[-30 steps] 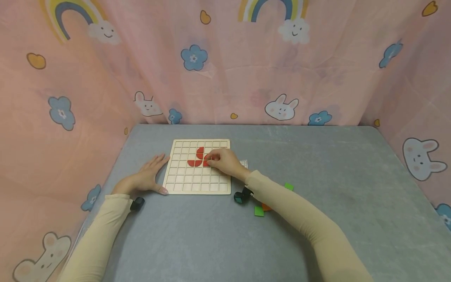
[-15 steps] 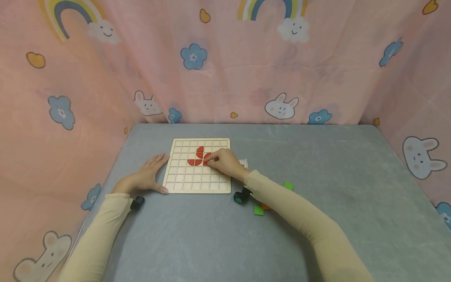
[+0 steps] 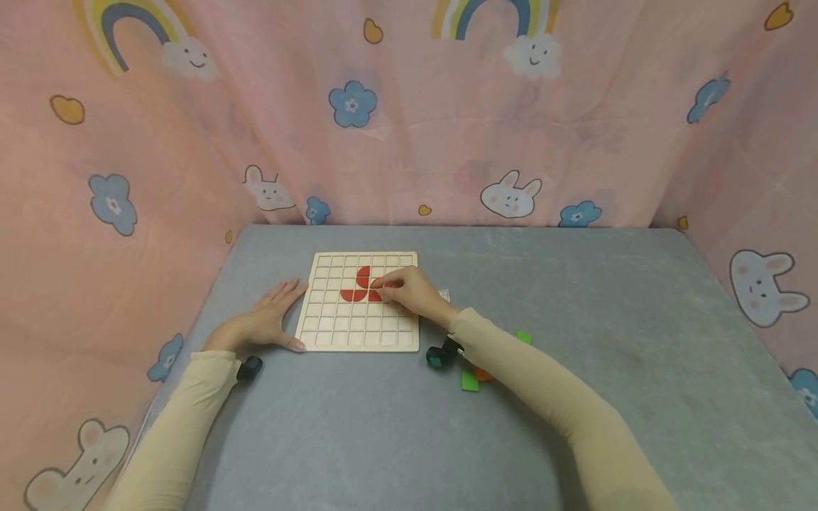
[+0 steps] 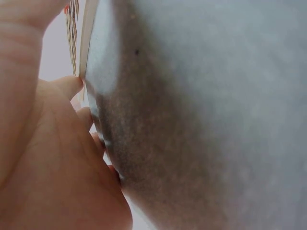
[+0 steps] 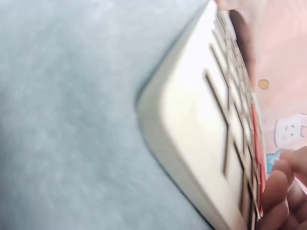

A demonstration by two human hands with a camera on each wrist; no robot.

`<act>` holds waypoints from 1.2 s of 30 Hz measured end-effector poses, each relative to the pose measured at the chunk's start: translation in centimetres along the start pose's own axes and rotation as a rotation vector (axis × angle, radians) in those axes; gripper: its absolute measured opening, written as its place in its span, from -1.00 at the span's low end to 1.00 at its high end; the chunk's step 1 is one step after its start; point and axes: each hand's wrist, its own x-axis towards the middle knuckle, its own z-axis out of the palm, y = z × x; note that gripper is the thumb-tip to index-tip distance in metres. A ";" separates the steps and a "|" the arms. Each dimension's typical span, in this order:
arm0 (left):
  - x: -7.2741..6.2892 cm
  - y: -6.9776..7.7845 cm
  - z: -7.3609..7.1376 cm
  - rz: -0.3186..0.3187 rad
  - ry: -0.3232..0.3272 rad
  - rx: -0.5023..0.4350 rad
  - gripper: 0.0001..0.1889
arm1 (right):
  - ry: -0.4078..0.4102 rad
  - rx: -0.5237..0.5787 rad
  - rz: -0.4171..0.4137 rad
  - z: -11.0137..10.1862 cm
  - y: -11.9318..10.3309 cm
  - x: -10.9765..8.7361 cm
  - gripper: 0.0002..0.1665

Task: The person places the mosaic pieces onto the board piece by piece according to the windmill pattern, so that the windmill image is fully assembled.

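Note:
A square wooden grid board [image 3: 345,339] lies on the table. Red quarter-round tiles sit in cells about its middle: one tile [image 3: 363,274] higher up, two side by side [image 3: 353,295] lower left. My right hand [image 3: 412,292] reaches over the board from the right, thumb and index finger pinching a red tile [image 3: 378,282] at the cluster's right side; another red tile [image 3: 373,297] is partly hidden beneath the fingers. In the right wrist view, those fingertips [image 5: 274,188] are right at the red tiles. My left hand [image 3: 265,318] rests beside the board, fingers spread, thumb and fingertips at its left edge.
Green tiles [image 3: 470,382] and an orange tile [image 3: 483,374] lie right of the board, partly behind the right sleeve [image 3: 537,383]. A small printed grid card [image 3: 444,294] peeks out behind the right hand. A pink patterned curtain [image 3: 409,142] surrounds the grey table [image 3: 358,433].
My right hand has shifted very slightly to the right, its thumb and index fingertips now a little farther apart over the red tiles. The left hand and the board stay in place.

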 end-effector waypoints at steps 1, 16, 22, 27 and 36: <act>0.0 0.0 0.0 -0.001 0.000 0.002 0.41 | -0.005 0.040 0.001 -0.3 -0.1 -0.1 -0.77; 0.0 -0.2 0.0 -0.009 0.006 -0.012 0.44 | -0.046 0.164 0.066 -7.1 1.5 -5.9 -0.65; 0.0 -0.4 0.1 0.009 0.014 -0.030 0.44 | -0.111 0.028 0.094 -10.3 3.0 -9.9 -0.65; 0.2 -0.5 0.1 -0.001 0.003 -0.008 0.44 | -0.176 -0.018 0.038 -12.2 4.3 -12.9 -0.66; 0.0 0.0 -0.2 0.010 0.001 0.004 0.42 | -0.123 -0.175 -0.062 -11.7 5.9 -16.8 -0.72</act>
